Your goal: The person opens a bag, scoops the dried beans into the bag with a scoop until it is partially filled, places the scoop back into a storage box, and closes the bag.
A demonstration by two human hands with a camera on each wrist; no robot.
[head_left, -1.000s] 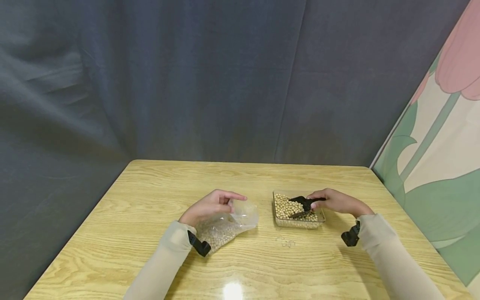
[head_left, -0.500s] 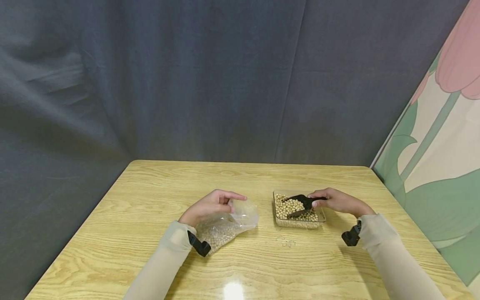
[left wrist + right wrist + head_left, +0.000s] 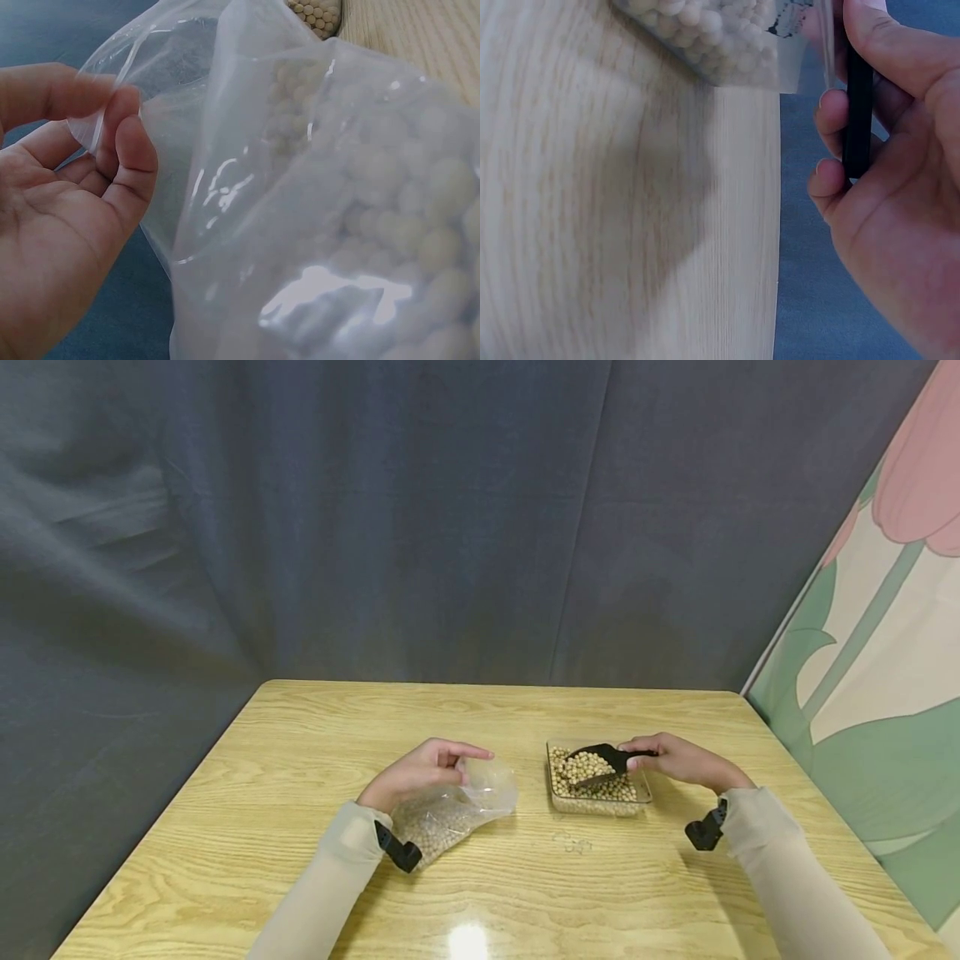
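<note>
My left hand (image 3: 420, 774) pinches the rim of a clear plastic bag (image 3: 480, 802) between thumb and fingers, and its mouth gapes toward the right. Pale round beads, perhaps soybeans, fill the bag's lower part (image 3: 420, 225). With my right hand (image 3: 678, 758) I grip the handle (image 3: 859, 120) of a black scoop (image 3: 613, 757). The scoop's bowl carries a heap of the same beads and sits tilted over a clear rectangular box (image 3: 600, 807), itself holding many beads (image 3: 558, 777). Whether the scoop's underside touches those beads cannot be told.
A wood-grain table (image 3: 337, 718) carries everything. Small dark markings (image 3: 573, 843) show on it in front of the box. A dark blue curtain (image 3: 420, 527) hangs behind the table, and a flower-patterned panel (image 3: 885, 693) stands at the right.
The scoop has risen slightly out of the beads and levelled, its bowl now heaped with beads; my right hand moved a little up and right. My left hand and the bag stayed still.
</note>
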